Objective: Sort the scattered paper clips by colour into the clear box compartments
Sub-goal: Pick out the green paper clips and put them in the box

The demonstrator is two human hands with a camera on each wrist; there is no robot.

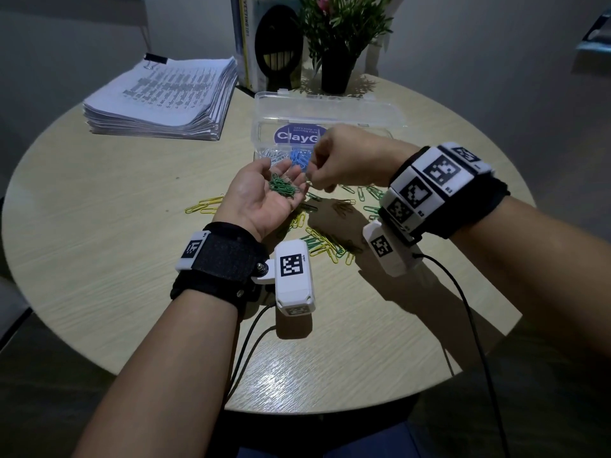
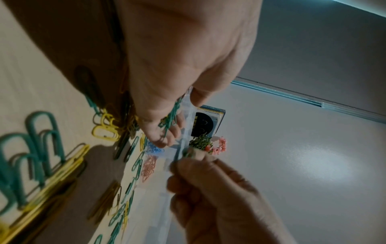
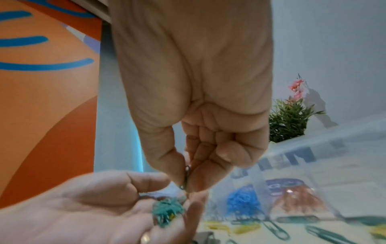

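My left hand (image 1: 268, 197) lies palm up above the round table (image 1: 99, 259), cupping a small heap of green paper clips (image 1: 281, 188) (image 3: 167, 213). Just right of its fingertips, my right hand (image 1: 310, 182) pinches one green paper clip (image 3: 186, 177) between thumb and forefinger. Behind both hands the clear box (image 1: 330, 109) stands open, with pale clips (image 1: 274, 157), blue clips (image 1: 299, 157) and pink clips (image 3: 300, 199) in separate compartments. Yellow clips (image 1: 205, 204) and mixed green and yellow clips (image 1: 327, 246) are scattered on the table under and around the hands.
A thick stack of printed paper (image 1: 165, 97) fills the back left. A potted plant (image 1: 337, 61) and upright books (image 1: 261, 44) stand behind the box. Two black cables (image 1: 251, 338) trail from the wrist cameras across the near table edge.
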